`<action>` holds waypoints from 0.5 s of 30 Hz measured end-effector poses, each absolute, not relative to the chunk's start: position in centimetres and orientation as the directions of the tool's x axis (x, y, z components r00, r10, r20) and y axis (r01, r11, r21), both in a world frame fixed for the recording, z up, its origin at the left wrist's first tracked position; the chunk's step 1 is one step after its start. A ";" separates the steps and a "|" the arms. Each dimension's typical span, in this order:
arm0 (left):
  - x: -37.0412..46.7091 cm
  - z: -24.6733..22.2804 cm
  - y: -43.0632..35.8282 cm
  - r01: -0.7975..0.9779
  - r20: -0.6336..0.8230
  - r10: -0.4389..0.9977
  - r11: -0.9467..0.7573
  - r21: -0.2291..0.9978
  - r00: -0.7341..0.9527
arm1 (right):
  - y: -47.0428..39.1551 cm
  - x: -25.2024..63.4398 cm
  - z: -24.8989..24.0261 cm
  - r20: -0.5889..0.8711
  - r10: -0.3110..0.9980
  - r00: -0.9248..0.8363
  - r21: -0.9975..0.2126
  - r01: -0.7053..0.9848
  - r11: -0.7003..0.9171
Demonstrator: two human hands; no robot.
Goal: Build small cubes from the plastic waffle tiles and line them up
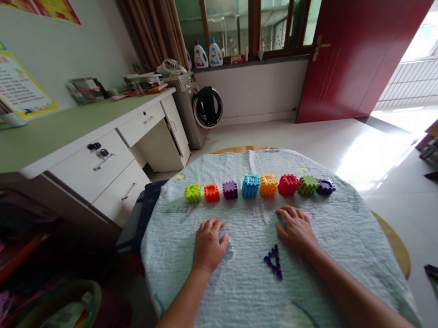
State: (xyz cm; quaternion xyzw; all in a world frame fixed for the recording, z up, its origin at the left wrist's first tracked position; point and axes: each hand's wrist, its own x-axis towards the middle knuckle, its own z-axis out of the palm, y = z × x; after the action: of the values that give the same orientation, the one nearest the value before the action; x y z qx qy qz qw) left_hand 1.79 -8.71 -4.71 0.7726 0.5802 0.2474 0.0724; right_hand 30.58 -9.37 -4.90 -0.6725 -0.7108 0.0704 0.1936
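Taking the round table [396, 251] as clock: a green-topped desk [64, 126] is at 10 o'clock, a red door [330, 25] at 1. A pale cloth [237, 313] covers the table. Toward 12, eight coloured blocks [252, 186] stand in a row, seemingly finished. The left hand [209, 245], at 10, and the right hand [297, 228], at 2, rest empty, fingers slightly apart. Near centre, one purple triangle [276, 261] lies loose, unjoined.

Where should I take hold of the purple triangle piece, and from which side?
Probably pinch the purple triangle piece by its long edge, bringing the right hand in from the right, where that edge faces. The piece seems to lie flat, so gripping from notched rim to open middle looks surest.
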 end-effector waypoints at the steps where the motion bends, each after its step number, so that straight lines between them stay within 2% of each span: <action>1: 1.8 -4.6 -8.7 0.861 0.295 0.935 -0.311 0.404 0.199 | -9.6 30.5 -4.6 0.148 0.988 -0.030 -0.399 0.913 0.088; 4: 1.9 -4.4 -8.6 0.856 0.295 0.937 -0.304 0.419 0.188 | -11.4 29.8 -3.4 0.039 0.987 -0.154 -0.509 0.847 0.152; 6: 1.8 -4.5 -8.6 0.854 0.301 0.936 -0.305 0.422 0.185 | -13.0 29.1 -2.8 -0.003 0.969 -0.249 -0.507 0.835 0.213; 10: 1.7 -4.7 -8.5 0.853 0.312 0.931 -0.312 0.418 0.187 | -15.0 28.0 -2.1 -0.071 0.963 -0.259 -0.480 0.856 0.194; 13: 1.7 -4.8 -8.5 0.855 0.323 0.927 -0.318 0.409 0.190 | -14.6 28.2 -1.5 -0.127 0.951 -0.283 -0.560 0.812 0.166; 15: 1.7 -4.8 -8.5 0.856 0.330 0.924 -0.321 0.405 0.191 | -13.8 28.5 -1.1 -0.070 0.962 -0.264 -0.615 0.771 0.167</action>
State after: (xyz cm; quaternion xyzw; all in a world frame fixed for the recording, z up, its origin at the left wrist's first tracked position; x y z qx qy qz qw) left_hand 1.73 -8.50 -4.84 0.7688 0.5789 0.2638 0.0651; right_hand 28.54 -13.82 -1.11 -0.5820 -0.7444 0.2793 0.1710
